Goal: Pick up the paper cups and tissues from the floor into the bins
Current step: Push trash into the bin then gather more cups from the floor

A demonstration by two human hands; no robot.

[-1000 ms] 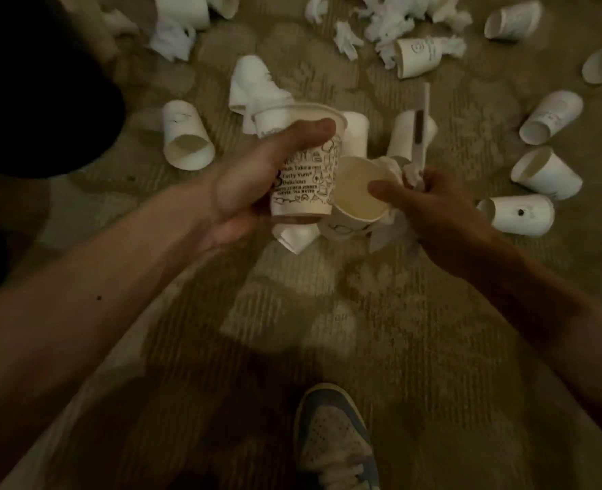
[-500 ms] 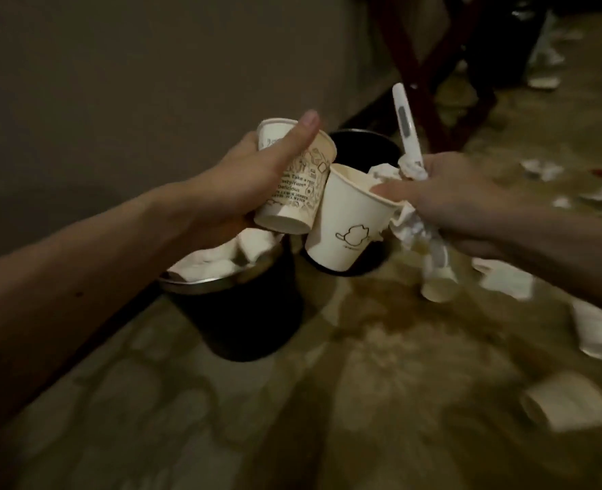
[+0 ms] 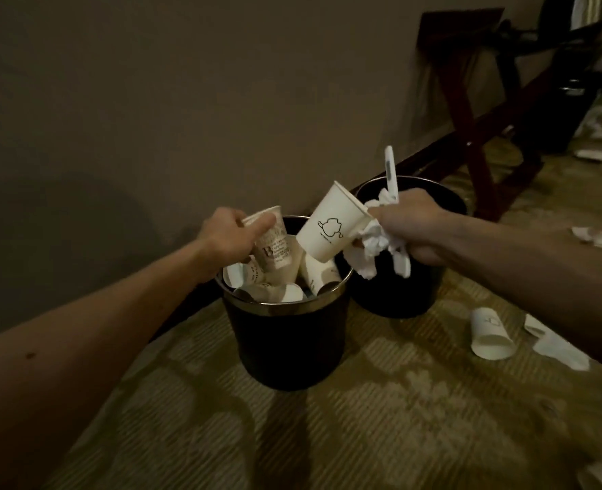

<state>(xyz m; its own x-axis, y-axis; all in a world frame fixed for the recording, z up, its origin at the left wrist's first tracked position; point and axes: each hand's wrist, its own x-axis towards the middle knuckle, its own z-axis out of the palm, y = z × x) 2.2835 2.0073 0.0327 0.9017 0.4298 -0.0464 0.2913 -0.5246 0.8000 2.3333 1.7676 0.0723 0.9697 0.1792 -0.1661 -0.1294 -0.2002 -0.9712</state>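
- Left grip (image 3: pixel 227 235) grasps printed cup (image 3: pixel 271 242) over near bin's (image 3: pixel 285 341) 10 o'clock rim; bin brimful of cups (image 3: pixel 292 292).
- Right grip (image 3: pixel 409 231), over far bin (image 3: pixel 416 291) at 2 o'clock, grasps tissues (image 3: pixel 373 242) and plain cup (image 3: pixel 328 229).

Cups (image 3: pixel 319 274) are heaped in the near bin (image 3: pixel 289 348). The second bin (image 3: pixel 398 295) is set just behind-right of it, and a loose cup (image 3: pixel 490 335) is left further right. Above its rim, the left cup (image 3: pixel 273 247) is gripped by the left hand (image 3: pixel 227 235), the right cup (image 3: pixel 328 228) by the right hand (image 3: pixel 409 228).

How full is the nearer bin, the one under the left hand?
Nearly full: loose paper cups are heaped up to the rim of the nearer bin.
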